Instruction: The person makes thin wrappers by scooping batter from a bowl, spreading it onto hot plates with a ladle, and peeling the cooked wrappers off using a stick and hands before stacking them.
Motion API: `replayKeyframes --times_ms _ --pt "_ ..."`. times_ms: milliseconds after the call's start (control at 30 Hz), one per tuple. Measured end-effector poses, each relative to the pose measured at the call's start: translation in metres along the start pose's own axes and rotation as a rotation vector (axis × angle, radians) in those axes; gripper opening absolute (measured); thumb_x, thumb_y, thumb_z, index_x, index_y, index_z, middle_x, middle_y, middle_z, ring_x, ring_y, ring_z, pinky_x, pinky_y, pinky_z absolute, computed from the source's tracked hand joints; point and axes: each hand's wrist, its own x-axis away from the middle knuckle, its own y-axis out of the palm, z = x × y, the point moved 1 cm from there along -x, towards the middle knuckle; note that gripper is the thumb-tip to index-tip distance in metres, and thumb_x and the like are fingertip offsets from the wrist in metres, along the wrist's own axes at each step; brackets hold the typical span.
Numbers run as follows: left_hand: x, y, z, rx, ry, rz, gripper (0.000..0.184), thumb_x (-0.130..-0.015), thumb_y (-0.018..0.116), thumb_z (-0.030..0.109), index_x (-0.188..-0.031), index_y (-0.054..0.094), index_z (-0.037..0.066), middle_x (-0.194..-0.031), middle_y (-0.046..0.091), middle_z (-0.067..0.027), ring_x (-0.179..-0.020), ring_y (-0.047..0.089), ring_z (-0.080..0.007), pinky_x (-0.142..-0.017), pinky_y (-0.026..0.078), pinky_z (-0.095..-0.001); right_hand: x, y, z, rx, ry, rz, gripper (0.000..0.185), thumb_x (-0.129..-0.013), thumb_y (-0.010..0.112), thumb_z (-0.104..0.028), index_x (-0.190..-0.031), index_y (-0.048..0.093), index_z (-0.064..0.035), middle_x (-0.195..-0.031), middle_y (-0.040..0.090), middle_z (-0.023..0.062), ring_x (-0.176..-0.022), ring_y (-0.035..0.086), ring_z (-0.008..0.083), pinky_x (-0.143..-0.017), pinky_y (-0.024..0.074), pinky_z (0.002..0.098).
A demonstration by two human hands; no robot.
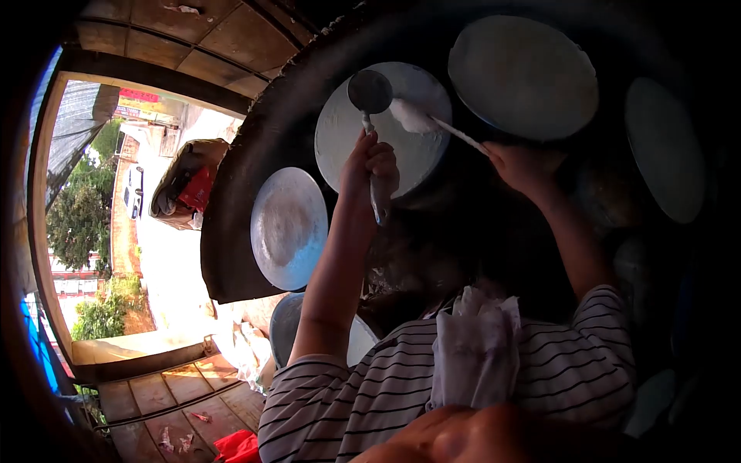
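My left hand (pixel 372 163) is wrapped round the handle of a dark round ladle (pixel 370 92), whose bowl is over the upper left part of a pale round pan (pixel 340 139). In my right hand (pixel 521 166) is a thin stick handle with a fluffy white head (pixel 413 116), which lies over the same pan to the right of the ladle. A thin pale layer seems to cover the pan's surface.
Another pale round pan (pixel 523 77) is at the upper right, one (pixel 665 150) at the far right, and an empty-looking one (pixel 289 229) at the lower left. A pale basin (pixel 287 328) stands near my left elbow. A large window opening is at the left.
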Motion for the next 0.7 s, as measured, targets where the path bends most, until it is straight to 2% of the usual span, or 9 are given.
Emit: replayKeyframes --times_ms 133,200,267,300,400,433,567,633,700 --pt "-0.02 -0.015 0.002 -0.041 0.048 -0.025 0.008 -0.096 0.047 0.016 -0.096 0.05 0.024 -0.064 0.038 0.0048 -0.048 0.036 -0.0042 -0.042 0.033 -0.0189 0.034 0.034 0.024 -0.248 0.233 0.154 0.027 -0.093 0.052 -0.02 -0.114 0.06 -0.0049 -0.082 0.066 0.014 -0.068 0.064 0.0279 -0.064 0.0497 0.0385" --pt "-0.01 -0.035 -0.011 -0.017 0.139 0.104 0.012 -0.095 0.046 0.014 -0.102 0.048 0.023 -0.065 0.038 0.0039 -0.049 0.036 -0.0055 -0.043 0.035 -0.02 0.054 0.031 -0.02 -0.404 0.627 -0.099 0.03 -0.097 0.047 -0.022 -0.12 0.056 -0.005 -0.069 0.059 0.0065 -0.057 0.057 0.0132 -0.054 0.046 0.0328" --pt "-0.021 -0.054 -0.032 0.026 0.259 0.186 0.016 -0.095 0.045 0.013 -0.107 0.046 0.024 -0.065 0.037 0.0035 -0.049 0.035 -0.0062 -0.044 0.036 -0.0206 0.06 0.054 -0.06 -0.674 0.676 -0.179 0.031 -0.097 0.047 -0.022 -0.122 0.055 -0.006 -0.065 0.056 0.0066 -0.054 0.055 0.0126 -0.052 0.0446 0.0323" --pt "-0.024 -0.059 -0.055 -0.059 0.373 0.241 0.021 -0.095 0.046 0.017 -0.076 0.039 0.013 -0.058 0.035 0.0044 -0.046 0.036 -0.0062 -0.042 0.038 -0.0205 0.055 0.065 -0.068 -0.65 0.6 -0.159 0.031 -0.096 0.047 -0.021 -0.122 0.055 -0.0066 -0.067 0.058 0.0078 -0.057 0.057 0.0148 -0.054 0.0457 0.0331" --pt "-0.023 -0.058 -0.081 0.273 0.372 -0.025 0.026 -0.095 0.045 0.016 -0.07 0.038 0.011 -0.054 0.036 0.0033 -0.042 0.037 -0.0064 -0.04 0.039 -0.0211 0.036 0.109 -0.065 -0.294 -0.032 0.283 0.03 -0.095 0.049 -0.019 -0.122 0.056 -0.0082 -0.076 0.063 0.0133 -0.072 0.063 0.0229 -0.064 0.0491 0.0356" --pt "-0.015 -0.056 -0.079 0.502 0.227 -0.219 0.028 -0.095 0.045 0.016 -0.069 0.038 0.011 -0.054 0.037 0.003 -0.041 0.038 -0.0065 -0.039 0.039 -0.0216 0.028 0.09 -0.073 -0.209 -0.003 0.053 0.03 -0.092 0.051 -0.012 -0.122 0.056 -0.0061 -0.093 0.066 0.0173 -0.086 0.065 0.0267 -0.074 0.0506 0.039" --pt "0.047 -0.022 -0.065 0.829 -0.034 -0.487 0.032 -0.094 0.044 0.015 -0.063 0.037 0.012 -0.047 0.034 0.0046 -0.038 0.039 -0.0071 -0.037 0.035 -0.0206 0.034 0.08 -0.023 -0.65 0.173 0.216 0.032 -0.089 0.057 -0.011 -0.12 0.058 -0.0041 -0.113 0.063 0.0132 -0.099 0.062 0.0199 -0.078 0.0494 0.0325" --pt "0.081 -0.017 -0.048 0.763 0.098 -0.62 0.032 -0.095 0.043 0.016 -0.064 0.037 0.01 -0.048 0.034 0.0036 -0.036 0.04 -0.0066 -0.035 0.038 -0.0205 0.044 0.073 -0.045 -0.444 0.35 -0.067 0.036 -0.083 0.061 -0.002 -0.119 0.058 -0.0018 -0.118 0.061 0.0127 -0.106 0.06 0.0207 -0.086 0.0489 0.0318" --pt "0.114 -0.015 -0.018 0.611 0.176 -0.648 0.033 -0.096 0.043 0.017 -0.064 0.037 0.01 -0.049 0.034 0.0033 -0.036 0.04 -0.0067 -0.037 0.04 -0.0211 0.055 0.116 -0.092 -0.501 0.131 -0.148 0.039 -0.08 0.063 -0.003 -0.119 0.058 -0.0018 -0.118 0.061 0.0143 -0.113 0.057 0.0235 -0.092 0.0467 0.0335"
